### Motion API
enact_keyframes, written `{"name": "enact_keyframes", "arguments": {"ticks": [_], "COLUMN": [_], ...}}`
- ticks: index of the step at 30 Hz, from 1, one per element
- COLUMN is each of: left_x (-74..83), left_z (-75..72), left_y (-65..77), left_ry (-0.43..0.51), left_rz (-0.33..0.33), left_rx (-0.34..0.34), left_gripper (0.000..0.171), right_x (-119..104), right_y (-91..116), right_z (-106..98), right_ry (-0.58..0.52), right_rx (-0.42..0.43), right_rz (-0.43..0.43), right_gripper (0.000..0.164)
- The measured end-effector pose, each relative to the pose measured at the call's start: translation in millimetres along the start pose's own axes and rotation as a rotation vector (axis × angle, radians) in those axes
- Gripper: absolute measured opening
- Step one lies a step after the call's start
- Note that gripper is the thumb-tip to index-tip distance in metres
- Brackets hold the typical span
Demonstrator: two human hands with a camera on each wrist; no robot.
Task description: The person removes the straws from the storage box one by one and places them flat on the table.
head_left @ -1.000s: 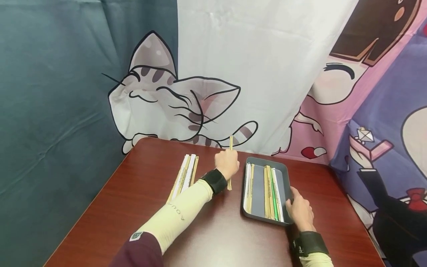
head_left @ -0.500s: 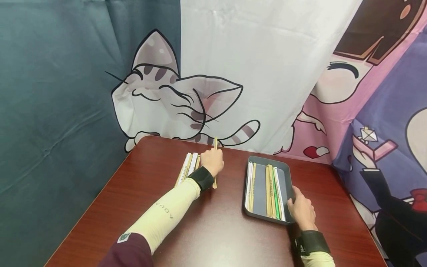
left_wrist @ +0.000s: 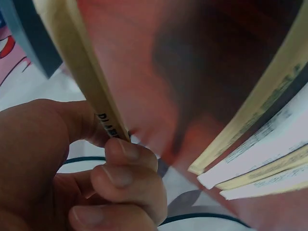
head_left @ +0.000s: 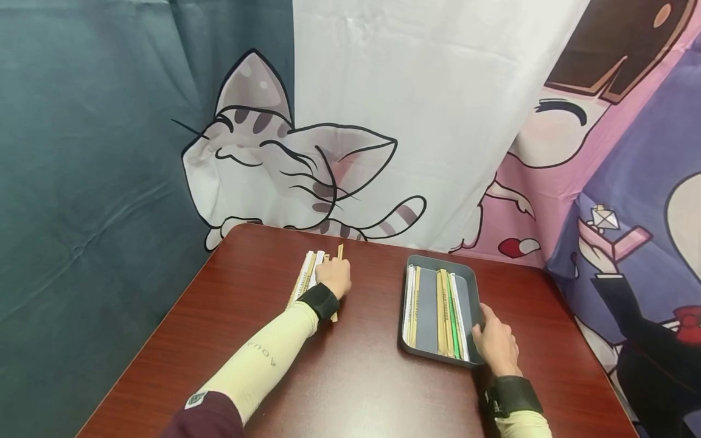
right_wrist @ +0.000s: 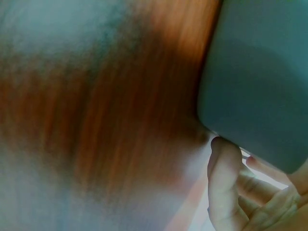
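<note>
My left hand (head_left: 334,277) pinches a pair of chopsticks (left_wrist: 91,72) in a brown paper wrapper, printed with dark letters. It holds them just right of a row of wrapped chopsticks (head_left: 306,272), white and brown, lying on the table. The left wrist view shows that row (left_wrist: 260,163) apart from the held pair. At the right, my right hand (head_left: 497,345) grips the rim of a dark grey tray (head_left: 429,354), its thumb at the edge. Brown, green and white wrapped chopsticks (head_left: 451,313) lie inside, with a white and brown group (head_left: 412,304) along the left wall.
A reddish-brown wooden table (head_left: 350,371) carries everything. Behind it hangs a cartoon-printed cloth (head_left: 438,109) with a cat figure, close to the table's back edge. Bare tray floor (head_left: 427,310) shows between the two groups of chopsticks.
My left hand has moved left and slightly down with the wrapped chopsticks, from near the tray to beside the row on the table. The right hand has stayed at the tray's edge.
</note>
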State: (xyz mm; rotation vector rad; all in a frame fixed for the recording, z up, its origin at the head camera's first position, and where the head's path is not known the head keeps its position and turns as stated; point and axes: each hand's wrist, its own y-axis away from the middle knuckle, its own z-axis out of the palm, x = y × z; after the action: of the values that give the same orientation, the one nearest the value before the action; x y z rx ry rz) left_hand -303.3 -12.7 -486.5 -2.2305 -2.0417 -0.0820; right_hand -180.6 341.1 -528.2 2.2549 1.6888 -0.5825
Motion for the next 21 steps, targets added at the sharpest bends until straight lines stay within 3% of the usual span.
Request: {"name": "enact_keyframes", "arguments": {"ticks": [12,21], "left_x": [-15.0,-19.3], "left_z": [24.8,23.4], "left_y": [-2.2,3.8], "left_ry": [-0.015,-0.012], "left_rz": [-0.049,-0.066], "left_rx": [-0.091,-0.142], "left_gripper": [0.019,0.021], "right_x": [-1,-1], "right_y": [-2,-3], "right_z": [-1,-1], "right_ry": [0.002,0.006], "right_rx": [-0.012,-0.001], "right_rz": [-0.004,-0.001], "right_gripper": [0.057,0.057]}}
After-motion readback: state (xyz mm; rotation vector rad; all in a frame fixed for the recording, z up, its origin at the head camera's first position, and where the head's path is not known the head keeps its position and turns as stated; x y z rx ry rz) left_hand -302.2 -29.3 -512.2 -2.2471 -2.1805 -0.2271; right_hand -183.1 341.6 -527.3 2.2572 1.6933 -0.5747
